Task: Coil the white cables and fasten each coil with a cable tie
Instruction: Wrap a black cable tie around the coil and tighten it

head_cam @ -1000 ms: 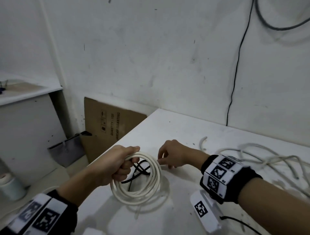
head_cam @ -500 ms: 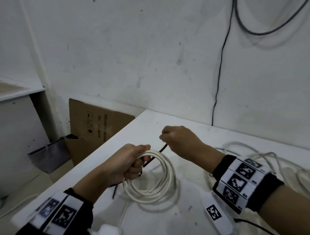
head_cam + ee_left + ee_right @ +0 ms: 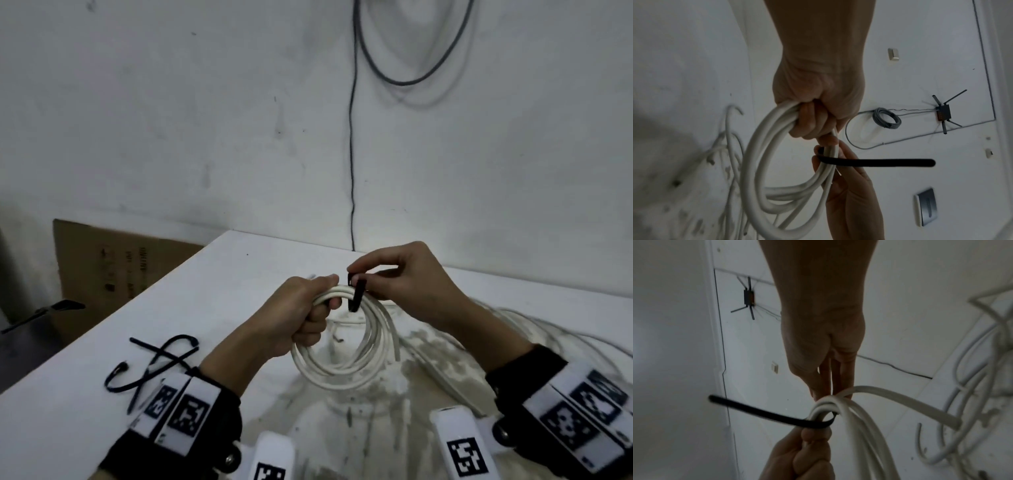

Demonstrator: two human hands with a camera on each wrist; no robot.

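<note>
Coil (image 3: 346, 356) at frame center is clenched in your left hand (image 3: 298, 318), right hand (image 3: 407, 287) pinching the black cable tie (image 3: 356, 294) around it; next, cinch it.

The right hand (image 3: 411, 291) came off the table (image 3: 212, 298), where a second back it sat just beside the coil (image 3: 346, 353), and rose with the black cable tie (image 3: 356, 294) pinched in its fingertips. It carried the tie up to the coil's top, right against the left hand (image 3: 301, 318), and the strap went round the white strands there, its free end sticking out to the left in the right wrist view. The left hand lifted the coil higher and farther from the near edge. The spare black ties (image 3: 154, 363), earlier behind the coil, showed near left.
</note>
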